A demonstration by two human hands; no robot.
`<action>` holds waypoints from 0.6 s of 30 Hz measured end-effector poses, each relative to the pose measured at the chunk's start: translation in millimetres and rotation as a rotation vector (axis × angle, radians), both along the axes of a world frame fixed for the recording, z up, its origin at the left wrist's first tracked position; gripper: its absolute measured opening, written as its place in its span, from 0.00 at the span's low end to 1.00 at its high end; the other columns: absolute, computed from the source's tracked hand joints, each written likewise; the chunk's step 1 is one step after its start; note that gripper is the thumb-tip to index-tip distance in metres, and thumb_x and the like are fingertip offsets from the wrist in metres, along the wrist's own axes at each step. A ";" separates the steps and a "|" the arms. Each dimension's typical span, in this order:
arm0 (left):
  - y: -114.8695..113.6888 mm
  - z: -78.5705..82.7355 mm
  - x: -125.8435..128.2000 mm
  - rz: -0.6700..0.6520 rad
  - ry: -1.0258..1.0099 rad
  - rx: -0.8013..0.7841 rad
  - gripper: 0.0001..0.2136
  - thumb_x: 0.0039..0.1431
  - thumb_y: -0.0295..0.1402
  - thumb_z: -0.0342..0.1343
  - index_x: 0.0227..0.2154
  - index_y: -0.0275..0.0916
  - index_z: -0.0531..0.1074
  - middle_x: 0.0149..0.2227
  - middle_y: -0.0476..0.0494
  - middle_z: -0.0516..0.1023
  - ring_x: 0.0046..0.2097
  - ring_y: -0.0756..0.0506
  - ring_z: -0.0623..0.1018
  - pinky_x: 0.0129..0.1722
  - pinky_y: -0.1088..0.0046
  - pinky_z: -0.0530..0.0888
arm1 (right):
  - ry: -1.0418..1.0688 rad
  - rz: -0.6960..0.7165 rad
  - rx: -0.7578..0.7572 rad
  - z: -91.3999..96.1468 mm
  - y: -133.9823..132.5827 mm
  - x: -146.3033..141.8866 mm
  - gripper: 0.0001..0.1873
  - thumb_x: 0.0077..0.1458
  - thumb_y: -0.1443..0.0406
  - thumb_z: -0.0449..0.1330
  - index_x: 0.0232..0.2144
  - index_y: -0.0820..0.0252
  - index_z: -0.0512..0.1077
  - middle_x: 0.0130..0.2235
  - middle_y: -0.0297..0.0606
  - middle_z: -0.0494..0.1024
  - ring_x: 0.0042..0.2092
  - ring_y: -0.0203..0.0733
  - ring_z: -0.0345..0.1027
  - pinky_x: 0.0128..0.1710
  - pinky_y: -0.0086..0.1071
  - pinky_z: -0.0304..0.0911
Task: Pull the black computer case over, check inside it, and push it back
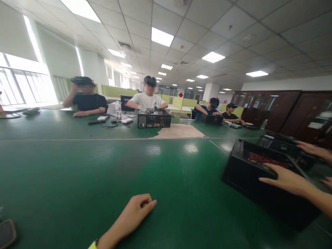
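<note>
My left hand [135, 211] rests on the green tabletop [85, 193] with its fingers curled in and the thumb lying along them. Nothing shows inside it. At the right, my right hand [287, 178] grips the near upper edge of a black computer case [261, 186]. Its thumb lies on the outer side, and the fingers reach over the rim. The case is open on top, and a red circuit board [268, 159] shows inside. The fingertips are partly blurred.
Another person's hand [315, 150] is by a second black case [277, 143] at the far right. Across the table, a person in white [147, 100] works over an open computer case [154, 120]. A phone-like object [7, 233] lies lower left. Cables and a bottle [118, 110] stand farther back.
</note>
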State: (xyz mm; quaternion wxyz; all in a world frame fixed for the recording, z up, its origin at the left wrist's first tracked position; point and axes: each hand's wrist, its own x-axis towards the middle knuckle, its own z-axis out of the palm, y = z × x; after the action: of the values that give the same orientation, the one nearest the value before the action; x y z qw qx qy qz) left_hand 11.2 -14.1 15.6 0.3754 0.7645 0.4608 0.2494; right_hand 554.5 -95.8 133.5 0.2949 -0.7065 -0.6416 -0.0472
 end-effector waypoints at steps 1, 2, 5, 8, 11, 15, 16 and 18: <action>-1.3 0.3 -3.1 -0.002 -0.001 0.008 0.19 0.58 0.48 0.46 0.20 0.39 0.59 0.22 0.55 0.58 0.26 0.51 0.60 0.27 0.75 0.58 | -0.012 -0.044 -0.050 -11.0 7.5 11.4 0.24 0.41 0.44 0.63 0.38 0.47 0.77 0.41 0.51 0.77 0.49 0.68 0.67 0.50 0.57 0.58; -2.5 0.1 -6.4 -0.008 -0.002 0.019 0.19 0.58 0.48 0.46 0.20 0.39 0.60 0.22 0.54 0.58 0.26 0.51 0.60 0.27 0.75 0.58 | -0.023 -0.085 -0.091 -20.3 13.2 22.2 0.26 0.43 0.43 0.61 0.41 0.48 0.76 0.43 0.52 0.76 0.50 0.70 0.66 0.52 0.58 0.56; -6.3 -0.9 -16.3 -0.010 -0.020 0.057 0.19 0.59 0.48 0.46 0.22 0.38 0.62 0.23 0.54 0.60 0.27 0.51 0.61 0.28 0.75 0.59 | 0.006 -0.149 -0.130 -31.7 22.4 42.8 0.31 0.46 0.41 0.57 0.46 0.51 0.73 0.46 0.54 0.75 0.53 0.70 0.63 0.54 0.57 0.56; -8.0 1.5 -22.2 0.005 -0.054 0.055 0.20 0.60 0.49 0.45 0.22 0.38 0.62 0.23 0.54 0.60 0.26 0.51 0.61 0.27 0.75 0.59 | 0.021 -0.147 -0.195 -18.2 24.5 32.0 0.27 0.47 0.44 0.59 0.43 0.52 0.76 0.43 0.54 0.77 0.51 0.68 0.66 0.50 0.54 0.59; -1.6 13.1 -19.7 -0.027 -0.094 0.063 0.20 0.60 0.49 0.46 0.22 0.38 0.62 0.22 0.55 0.58 0.26 0.52 0.60 0.26 0.76 0.59 | 0.040 -0.054 -0.365 6.1 16.9 -16.9 0.27 0.47 0.46 0.61 0.45 0.53 0.77 0.45 0.52 0.78 0.42 0.60 0.73 0.44 0.49 0.64; 19.2 58.0 -1.1 -0.046 -0.170 0.193 0.20 0.59 0.47 0.48 0.20 0.37 0.63 0.21 0.55 0.58 0.25 0.53 0.60 0.27 0.76 0.59 | 0.146 0.195 -0.586 31.7 -3.7 -122.3 0.33 0.48 0.47 0.61 0.53 0.54 0.70 0.49 0.45 0.76 0.36 0.53 0.74 0.39 0.45 0.68; 24.2 76.0 5.3 -0.050 -0.189 0.236 0.19 0.59 0.47 0.48 0.20 0.37 0.64 0.21 0.55 0.58 0.25 0.53 0.60 0.26 0.76 0.58 | 0.227 0.306 -0.625 35.8 -5.2 -149.3 0.32 0.49 0.48 0.61 0.55 0.52 0.68 0.51 0.42 0.75 0.41 0.52 0.73 0.43 0.43 0.67; 31.0 117.2 18.1 -0.072 -0.204 0.327 0.19 0.59 0.46 0.49 0.21 0.36 0.66 0.20 0.55 0.60 0.25 0.53 0.61 0.26 0.77 0.58 | 0.456 0.559 -0.692 41.5 0.9 -196.0 0.32 0.54 0.51 0.57 0.59 0.53 0.62 0.53 0.40 0.74 0.51 0.50 0.69 0.51 0.41 0.63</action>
State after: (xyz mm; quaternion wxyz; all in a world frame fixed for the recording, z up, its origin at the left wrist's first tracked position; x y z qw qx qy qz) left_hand 29.4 17.0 132.8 0.2998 0.8020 0.3462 0.3835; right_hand 358.5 -94.8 174.9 0.1771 -0.5561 -0.7039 0.4049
